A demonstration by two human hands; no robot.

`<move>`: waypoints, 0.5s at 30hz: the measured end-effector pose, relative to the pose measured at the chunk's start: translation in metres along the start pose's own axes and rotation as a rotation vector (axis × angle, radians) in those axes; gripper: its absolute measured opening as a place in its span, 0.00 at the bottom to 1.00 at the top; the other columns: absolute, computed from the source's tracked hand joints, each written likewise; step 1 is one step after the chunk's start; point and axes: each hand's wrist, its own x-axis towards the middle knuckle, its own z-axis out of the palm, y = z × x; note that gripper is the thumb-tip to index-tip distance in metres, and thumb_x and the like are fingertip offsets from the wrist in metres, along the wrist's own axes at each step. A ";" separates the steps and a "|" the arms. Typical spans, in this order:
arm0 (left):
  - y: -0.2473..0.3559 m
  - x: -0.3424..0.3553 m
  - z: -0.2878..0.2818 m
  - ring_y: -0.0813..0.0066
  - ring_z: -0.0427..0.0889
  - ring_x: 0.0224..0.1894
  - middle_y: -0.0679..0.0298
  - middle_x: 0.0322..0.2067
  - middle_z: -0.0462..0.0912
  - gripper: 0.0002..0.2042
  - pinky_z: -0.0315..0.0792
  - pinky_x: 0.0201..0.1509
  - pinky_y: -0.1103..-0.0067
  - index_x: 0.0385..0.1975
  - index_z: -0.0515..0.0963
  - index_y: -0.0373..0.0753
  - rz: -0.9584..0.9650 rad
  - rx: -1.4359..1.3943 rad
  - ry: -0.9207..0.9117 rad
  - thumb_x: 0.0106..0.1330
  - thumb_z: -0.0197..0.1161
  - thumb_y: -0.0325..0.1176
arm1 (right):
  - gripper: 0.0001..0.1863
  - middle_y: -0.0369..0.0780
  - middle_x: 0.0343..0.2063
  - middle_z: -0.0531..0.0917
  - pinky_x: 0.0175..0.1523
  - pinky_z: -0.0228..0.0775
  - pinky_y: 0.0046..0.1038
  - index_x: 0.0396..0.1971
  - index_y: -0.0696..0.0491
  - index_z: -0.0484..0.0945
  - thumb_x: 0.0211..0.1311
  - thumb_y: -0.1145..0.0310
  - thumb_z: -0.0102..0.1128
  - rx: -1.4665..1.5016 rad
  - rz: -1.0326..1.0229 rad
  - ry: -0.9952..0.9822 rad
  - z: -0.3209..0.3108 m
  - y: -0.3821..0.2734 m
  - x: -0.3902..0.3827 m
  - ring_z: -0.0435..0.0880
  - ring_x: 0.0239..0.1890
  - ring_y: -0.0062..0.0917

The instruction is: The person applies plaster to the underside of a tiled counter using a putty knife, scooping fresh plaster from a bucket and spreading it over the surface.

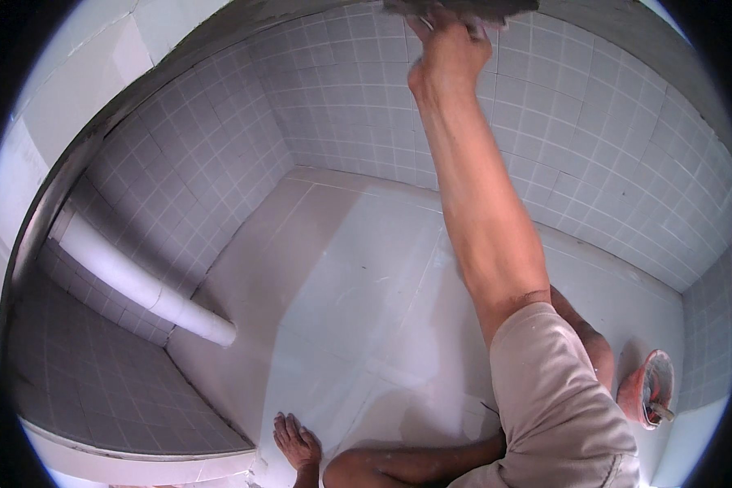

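My right arm, in a beige short sleeve, reaches up to the top of the view, where my right hand (451,45) grips a dark, rough-edged object (464,8) at the upper edge of the tiled recess; its exact kind is cut off. At lower left, my left hand (295,439) rests open on the tiled floor (342,309), fingers spread, beside my bent bare leg (382,464).
Small grey square tiles line the walls (342,106). A white pipe (146,285) slants down to the floor on the left. A red bucket (638,390) with a tool in it stands at the right. The recess has a rim (138,464) along the lower left.
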 end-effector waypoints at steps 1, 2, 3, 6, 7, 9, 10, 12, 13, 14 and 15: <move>-0.004 0.000 0.001 0.49 0.57 0.74 0.49 0.70 0.63 0.26 0.48 0.76 0.53 0.65 0.68 0.35 -0.003 0.002 0.001 0.72 0.44 0.45 | 0.18 0.42 0.50 0.77 0.54 0.79 0.42 0.53 0.61 0.70 0.64 0.80 0.57 0.002 0.003 0.001 0.020 -0.010 -0.003 0.79 0.48 0.31; -0.010 0.001 0.004 0.50 0.56 0.75 0.49 0.70 0.63 0.27 0.47 0.77 0.53 0.65 0.68 0.35 -0.004 0.005 0.019 0.71 0.45 0.45 | 0.12 0.44 0.44 0.78 0.50 0.77 0.35 0.47 0.63 0.72 0.63 0.81 0.56 0.044 0.007 0.027 0.044 -0.024 -0.011 0.78 0.42 0.29; -0.012 -0.003 0.008 0.51 0.55 0.75 0.48 0.71 0.62 0.27 0.46 0.77 0.53 0.65 0.68 0.36 -0.003 0.005 0.029 0.70 0.45 0.45 | 0.07 0.45 0.38 0.80 0.45 0.75 0.27 0.40 0.66 0.75 0.63 0.83 0.55 0.077 0.013 0.054 0.054 -0.032 -0.024 0.78 0.36 0.27; -0.009 -0.002 0.007 0.50 0.55 0.75 0.48 0.71 0.62 0.28 0.46 0.77 0.53 0.66 0.67 0.36 -0.029 -0.001 0.002 0.71 0.45 0.45 | 0.16 0.42 0.47 0.79 0.53 0.79 0.39 0.51 0.61 0.72 0.63 0.79 0.58 -0.115 0.028 -0.073 0.038 -0.037 -0.069 0.80 0.45 0.29; -0.009 -0.003 0.006 0.50 0.55 0.75 0.48 0.71 0.62 0.28 0.46 0.77 0.53 0.66 0.67 0.36 -0.026 0.004 0.001 0.71 0.45 0.45 | 0.16 0.42 0.47 0.79 0.53 0.79 0.39 0.51 0.61 0.72 0.63 0.79 0.58 -0.115 0.028 -0.067 0.026 -0.040 -0.083 0.80 0.45 0.29; -0.011 -0.006 0.004 0.49 0.56 0.75 0.49 0.71 0.62 0.27 0.47 0.76 0.53 0.66 0.67 0.36 -0.014 0.023 -0.001 0.73 0.43 0.46 | 0.14 0.42 0.43 0.81 0.50 0.78 0.34 0.48 0.61 0.74 0.63 0.79 0.57 -0.222 0.008 0.006 -0.006 -0.041 -0.103 0.80 0.43 0.27; -0.008 -0.003 0.005 0.49 0.56 0.75 0.49 0.71 0.62 0.27 0.47 0.76 0.53 0.66 0.67 0.36 -0.012 0.020 0.004 0.73 0.43 0.46 | 0.14 0.42 0.43 0.81 0.50 0.78 0.34 0.48 0.61 0.74 0.63 0.79 0.57 -0.219 0.003 0.004 -0.019 -0.037 -0.097 0.80 0.43 0.27; -0.008 -0.002 0.003 0.49 0.56 0.75 0.50 0.71 0.62 0.27 0.47 0.77 0.53 0.66 0.67 0.36 -0.030 0.019 -0.025 0.73 0.43 0.46 | 0.13 0.42 0.42 0.82 0.48 0.77 0.31 0.47 0.61 0.75 0.62 0.80 0.54 -0.220 -0.068 0.260 -0.046 -0.021 -0.072 0.81 0.44 0.26; -0.008 -0.002 0.003 0.49 0.56 0.75 0.50 0.71 0.62 0.27 0.47 0.77 0.53 0.66 0.67 0.36 -0.026 0.021 -0.027 0.73 0.43 0.46 | 0.14 0.42 0.44 0.81 0.50 0.77 0.31 0.48 0.61 0.75 0.62 0.81 0.54 -0.268 -0.095 0.256 -0.061 -0.016 -0.047 0.80 0.45 0.27; -0.009 -0.003 0.006 0.49 0.56 0.75 0.49 0.71 0.62 0.27 0.47 0.77 0.53 0.66 0.67 0.36 -0.022 0.010 -0.020 0.72 0.43 0.46 | 0.15 0.43 0.46 0.81 0.52 0.77 0.32 0.49 0.61 0.75 0.62 0.83 0.54 -0.319 -0.121 0.254 -0.071 -0.006 -0.023 0.80 0.46 0.28; -0.008 -0.001 0.007 0.49 0.56 0.75 0.49 0.71 0.62 0.28 0.47 0.76 0.53 0.66 0.67 0.36 -0.013 -0.005 -0.008 0.72 0.43 0.46 | 0.16 0.43 0.47 0.80 0.52 0.76 0.32 0.50 0.62 0.74 0.61 0.83 0.54 -0.220 -0.160 0.237 -0.074 0.004 -0.001 0.80 0.47 0.28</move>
